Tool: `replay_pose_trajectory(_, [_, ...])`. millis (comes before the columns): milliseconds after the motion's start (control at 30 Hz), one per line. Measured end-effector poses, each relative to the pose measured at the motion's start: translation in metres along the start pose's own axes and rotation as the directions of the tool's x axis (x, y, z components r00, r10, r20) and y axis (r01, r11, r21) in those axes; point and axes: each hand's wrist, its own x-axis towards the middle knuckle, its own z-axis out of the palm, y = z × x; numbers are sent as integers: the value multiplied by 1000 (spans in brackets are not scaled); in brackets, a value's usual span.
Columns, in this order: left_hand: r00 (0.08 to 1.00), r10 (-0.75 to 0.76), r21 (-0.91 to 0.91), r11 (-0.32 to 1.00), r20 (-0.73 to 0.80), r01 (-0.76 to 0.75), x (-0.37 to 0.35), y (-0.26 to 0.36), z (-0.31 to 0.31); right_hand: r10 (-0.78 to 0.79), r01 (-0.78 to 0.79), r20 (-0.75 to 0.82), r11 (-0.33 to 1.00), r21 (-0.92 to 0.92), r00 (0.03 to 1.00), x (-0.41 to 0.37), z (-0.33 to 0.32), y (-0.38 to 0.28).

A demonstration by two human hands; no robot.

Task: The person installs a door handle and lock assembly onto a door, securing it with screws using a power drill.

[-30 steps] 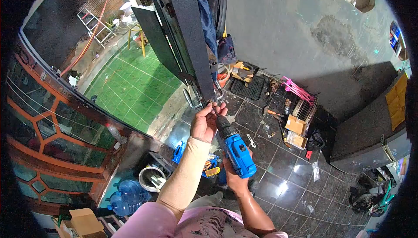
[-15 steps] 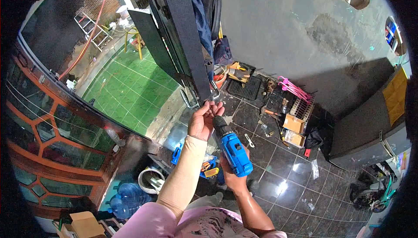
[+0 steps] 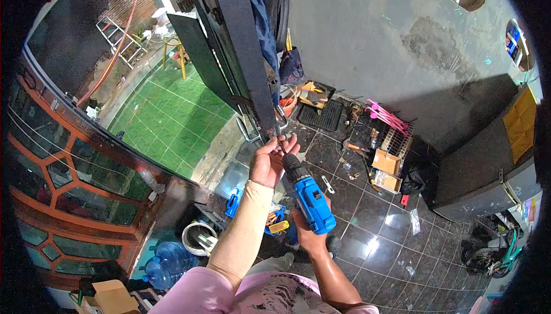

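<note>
A blue cordless drill (image 3: pixel 313 204) is held in my right hand (image 3: pixel 310 235), its black chuck pointing up and left. The tip of its bit reaches the fingers of my left hand (image 3: pixel 271 159). Those fingers are pinched at the lower end of the dark door edge (image 3: pixel 252 73), close to a metal handle (image 3: pixel 281 116). Whatever small thing sits between them is too small to make out. A second handle (image 3: pixel 245 130) shows on the door's other side.
Below my left arm lies a blue toolbox (image 3: pixel 233 203). A white bucket (image 3: pixel 198 238) and blue water bottles (image 3: pixel 166 265) stand lower left. Right of the door are a black crate (image 3: pixel 321 117), a cardboard box (image 3: pixel 387 163), pink hangers (image 3: pixel 387 116) and a grey refrigerator (image 3: pixel 479 170).
The drill and my right hand have shifted very slightly right and down. My left hand stays at the door edge, its fingers slightly rearranged.
</note>
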Motion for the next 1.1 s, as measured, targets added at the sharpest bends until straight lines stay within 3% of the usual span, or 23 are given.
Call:
replay_pose_trajectory(200, [998,33,-52,998,52,-31,-10,-13,-13,127,-129,41,990,59,991,-19,-23,4])
replay_pose_trajectory(333, [997,51,-63,997,54,-48,-12,-21,-14,56,-54,44,998,-45,997,-22,-27,0])
replay_pose_trajectory(467, [994,82,-47,996,73,-79,-11,-28,-19,12,-11,33,999,-32,999,-22,-26,5])
replay_pose_trajectory(600, [995,94,-52,994,16,-93,-14,-30,-17,28,-29,25,1000,5,999,-22,-27,4])
replay_pose_trajectory(800, [989,141,-61,989,50,-138,-16,-34,-18,60,-61,-51,998,-14,997,-25,-26,0])
replay_pose_trajectory(1100, [958,271,88,956,93,-279,-19,-34,-10,-60,52,-76,993,-110,995,-24,-28,-17])
